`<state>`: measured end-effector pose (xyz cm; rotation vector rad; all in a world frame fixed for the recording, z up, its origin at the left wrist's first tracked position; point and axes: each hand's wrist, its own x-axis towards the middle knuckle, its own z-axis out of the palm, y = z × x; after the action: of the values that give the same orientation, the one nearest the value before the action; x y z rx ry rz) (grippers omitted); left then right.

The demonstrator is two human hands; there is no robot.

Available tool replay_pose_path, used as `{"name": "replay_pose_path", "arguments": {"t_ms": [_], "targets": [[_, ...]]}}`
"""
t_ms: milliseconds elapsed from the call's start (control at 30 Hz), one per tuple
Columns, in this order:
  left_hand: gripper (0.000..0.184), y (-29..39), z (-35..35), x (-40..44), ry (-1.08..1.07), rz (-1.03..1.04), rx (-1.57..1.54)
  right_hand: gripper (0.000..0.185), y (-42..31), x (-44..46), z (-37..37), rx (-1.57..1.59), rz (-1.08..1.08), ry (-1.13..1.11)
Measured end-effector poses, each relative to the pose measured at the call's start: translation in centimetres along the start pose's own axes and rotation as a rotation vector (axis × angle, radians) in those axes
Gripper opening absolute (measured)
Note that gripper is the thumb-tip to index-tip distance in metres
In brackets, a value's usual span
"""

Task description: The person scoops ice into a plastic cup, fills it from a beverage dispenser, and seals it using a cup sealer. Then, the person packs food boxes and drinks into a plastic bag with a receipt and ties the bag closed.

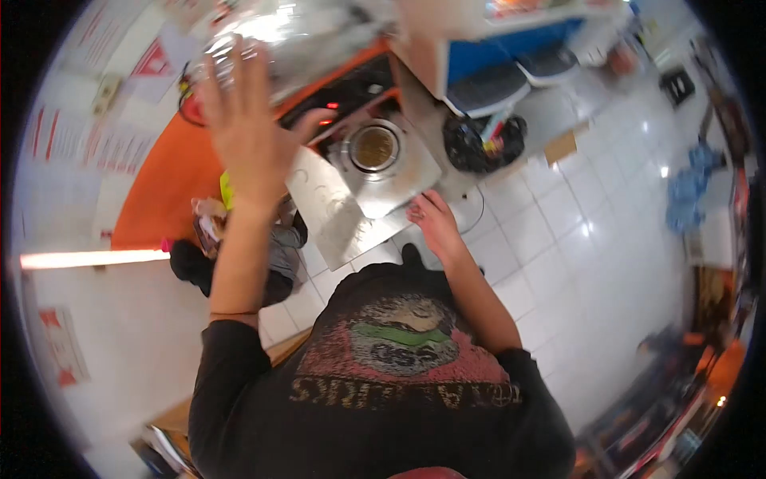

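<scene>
Steadily does it around the round silver metal vessel with brownish contents (375, 170), upper middle of the frame.
It is set on or into a shiny square steel plate (392, 194); by that plate's lower right edge, the bare right hand (433, 222) has curled fingers, pinching it or not I cannot tell. Upper left, the bare left hand (249, 132) spreads wide; best keep the plate level.

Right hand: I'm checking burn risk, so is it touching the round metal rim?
Apart. The head view shows metal plate between the right hand and the round metal rim.
</scene>
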<state>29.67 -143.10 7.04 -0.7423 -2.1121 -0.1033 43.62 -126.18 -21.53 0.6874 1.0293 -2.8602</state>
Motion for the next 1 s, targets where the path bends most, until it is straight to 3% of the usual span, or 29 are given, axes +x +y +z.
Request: {"name": "replay_pose_path", "arguments": {"t_ms": [200, 467, 533, 667, 733, 900, 1000], "targets": [[0.096, -0.5, 0.6, 3.2, -0.02, 0.179, 0.181, 0.019, 1.1, 1.2, -1.5, -0.045, -0.088, -0.076], [0.093, -1.6, 1.0, 4.2, -0.293, 0.132, 0.245, 0.021, 3.6, 3.3, -2.4, 0.037, -0.231, -0.072], [0.094, -1.9, 0.7, 4.7, -0.39, 0.002, 0.208, 0.021, 4.5, 3.9, -2.3, 0.023, -0.238, -0.085], [0.085, -5.4, 0.3, 7.2, -0.614, -0.059, -0.092, 0.023, 4.8, 4.2, -2.1, -0.07, -0.343, -0.009], [0.083, -6.2, 0.2, 7.8, -0.65, -0.074, -0.131, 0.017, 4.3, 3.6, -2.3, -0.049, -0.254, -0.082], [0.082, -10.5, 0.5, 9.9, -0.813, -0.244, -0.278, 0.018, 4.7, 3.8, -2.2, -0.051, -0.318, -0.054], [0.083, -14.2, 1.4, 11.7, -0.931, -0.243, -0.413, 0.02, 5.1, 4.2, -2.2, -0.036, -0.338, -0.04]]}}
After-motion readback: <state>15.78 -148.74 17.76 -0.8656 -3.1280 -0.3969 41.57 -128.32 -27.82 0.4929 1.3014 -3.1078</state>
